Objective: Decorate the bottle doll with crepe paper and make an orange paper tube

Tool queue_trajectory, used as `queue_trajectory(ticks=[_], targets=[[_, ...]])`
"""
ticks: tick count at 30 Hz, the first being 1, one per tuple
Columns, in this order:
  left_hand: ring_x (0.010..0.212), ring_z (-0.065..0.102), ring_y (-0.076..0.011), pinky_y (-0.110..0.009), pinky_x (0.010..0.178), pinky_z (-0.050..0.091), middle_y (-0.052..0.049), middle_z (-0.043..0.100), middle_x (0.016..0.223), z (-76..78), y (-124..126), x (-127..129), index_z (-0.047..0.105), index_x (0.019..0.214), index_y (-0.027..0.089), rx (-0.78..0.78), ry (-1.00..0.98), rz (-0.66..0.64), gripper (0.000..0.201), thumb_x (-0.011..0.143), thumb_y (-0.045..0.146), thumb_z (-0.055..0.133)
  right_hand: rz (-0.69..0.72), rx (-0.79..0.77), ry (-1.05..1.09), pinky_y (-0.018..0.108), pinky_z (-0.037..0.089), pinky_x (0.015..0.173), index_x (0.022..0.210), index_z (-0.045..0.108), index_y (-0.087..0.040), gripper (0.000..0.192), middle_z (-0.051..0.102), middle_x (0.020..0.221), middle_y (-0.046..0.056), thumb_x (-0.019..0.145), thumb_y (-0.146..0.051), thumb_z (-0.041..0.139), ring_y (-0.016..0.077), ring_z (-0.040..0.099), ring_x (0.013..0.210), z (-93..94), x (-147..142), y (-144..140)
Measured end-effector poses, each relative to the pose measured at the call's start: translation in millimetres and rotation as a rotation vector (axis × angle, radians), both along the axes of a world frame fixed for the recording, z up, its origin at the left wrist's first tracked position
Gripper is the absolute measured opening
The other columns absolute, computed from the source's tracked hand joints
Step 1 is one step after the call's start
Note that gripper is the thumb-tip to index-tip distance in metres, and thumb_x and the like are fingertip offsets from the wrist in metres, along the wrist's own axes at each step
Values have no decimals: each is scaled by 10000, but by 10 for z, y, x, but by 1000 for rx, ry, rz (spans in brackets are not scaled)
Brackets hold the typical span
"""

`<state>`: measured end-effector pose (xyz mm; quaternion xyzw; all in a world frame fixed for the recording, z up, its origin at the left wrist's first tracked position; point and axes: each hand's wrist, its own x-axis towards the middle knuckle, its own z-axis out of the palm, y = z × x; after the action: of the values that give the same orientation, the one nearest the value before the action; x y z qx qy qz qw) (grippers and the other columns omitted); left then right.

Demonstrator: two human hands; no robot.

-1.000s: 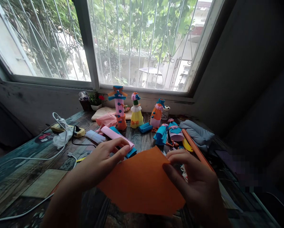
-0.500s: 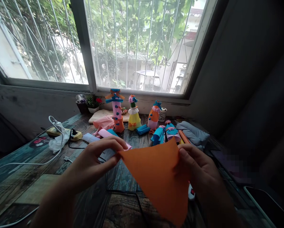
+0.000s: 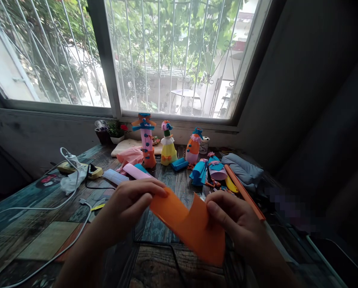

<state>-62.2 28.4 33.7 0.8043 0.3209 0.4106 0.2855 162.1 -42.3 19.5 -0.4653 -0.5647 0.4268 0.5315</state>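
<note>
An orange sheet of crepe-like paper (image 3: 193,228) hangs between my two hands above the table. My left hand (image 3: 137,204) pinches its upper left end between thumb and fingers, where the sheet is curled over. On the other side, my right hand (image 3: 227,216) grips the right part near a pointed top corner. The sheet bends in the middle, and its lower edge dangles free. Beyond my hands stand decorated paper figures: a tall pink and orange one (image 3: 147,140), a yellow one (image 3: 168,150) and an orange and pink one (image 3: 193,148).
Blue and pink paper pieces (image 3: 217,170) and an orange paper roll (image 3: 245,192) lie right of centre. A pink roll (image 3: 135,171) is at left. A power strip (image 3: 93,172) with white cables sits further left. A grey cloth bundle (image 3: 243,170) lies back right.
The orange sheet has gone from stretched flat to curled and folded, its left end turned over in my left hand. My right hand has shifted slightly left and down.
</note>
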Motion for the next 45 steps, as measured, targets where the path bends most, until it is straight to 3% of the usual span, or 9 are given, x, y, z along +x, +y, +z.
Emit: queue_trajectory(ticks=[8, 11, 14, 19, 23, 27, 32, 37, 45], targets=[[714, 657, -170, -226, 643, 537, -27, 702, 760, 24, -57, 50, 693, 762, 198, -146, -140, -53, 18, 751, 212, 695, 34, -10, 23, 242, 520, 610, 890, 687, -215, 173, 676, 760, 16, 831, -365, 625, 147, 634, 659, -91, 10, 41], [740, 657, -158, -217, 652, 539, -10, 694, 800, 10, -75, 37, 659, 942, 246, -161, -204, -16, 187, 764, 201, 691, 70, 24, -37, 269, 527, 638, 921, 697, -245, 162, 697, 837, 30, 836, -355, 613, 175, 649, 725, -96, 14, 31], [798, 644, -175, -246, 703, 525, -30, 684, 855, 29, -99, 60, 645, 1020, 257, -87, -149, -41, 231, 799, 188, 640, 68, 61, -157, 273, 516, 606, 861, 690, -239, 159, 673, 782, 34, 843, -361, 589, 196, 634, 734, -92, 16, 20], [816, 599, -167, -237, 729, 474, -39, 631, 863, 51, -105, 119, 675, 771, 217, 71, -118, -166, 157, 804, 106, 569, 29, 185, -197, 267, 484, 734, 802, 616, -251, 87, 609, 858, 8, 863, -271, 558, 166, 597, 828, -100, -61, -2], [838, 527, -175, -266, 762, 454, -36, 505, 858, 34, -115, 168, 727, 736, 240, 169, -87, -53, 171, 775, 124, 607, 6, 201, -173, 299, 444, 874, 801, 598, -253, 86, 575, 1053, 19, 873, -270, 553, 181, 564, 1013, -134, -130, -10], [657, 472, -146, -241, 587, 424, -4, 423, 688, 28, -154, 239, 762, 743, 271, 184, -58, -11, 180, 779, 173, 614, -2, 193, -202, 345, 418, 934, 849, 606, -246, 78, 553, 1218, 52, 881, -269, 538, 226, 507, 1170, -184, -151, 3], [573, 473, -125, -225, 513, 391, 7, 479, 618, 9, -188, 293, 755, 779, 261, 194, -97, -50, 193, 787, 146, 600, -19, 218, -245, 358, 449, 868, 877, 610, -235, 91, 651, 1033, 55, 883, -254, 522, 223, 596, 1008, -186, -175, 6], [687, 509, -141, -243, 634, 417, 10, 529, 738, -22, -210, 291, 658, 991, 275, 121, -159, -26, 227, 813, 144, 606, -91, 232, -278, 333, 435, 826, 846, 594, -240, 91, 661, 937, 23, 884, -267, 517, 204, 600, 922, -161, -165, -6], [864, 503, -179, -276, 755, 384, -14, 526, 886, 27, -287, 322, 594, 843, 240, 76, -82, 75, 74, 868, 231, 525, -285, 298, -315, 331, 428, 804, 834, 622, -255, 89, 666, 903, 12, 867, -255, 540, 217, 587, 930, -144, -134, 1]])
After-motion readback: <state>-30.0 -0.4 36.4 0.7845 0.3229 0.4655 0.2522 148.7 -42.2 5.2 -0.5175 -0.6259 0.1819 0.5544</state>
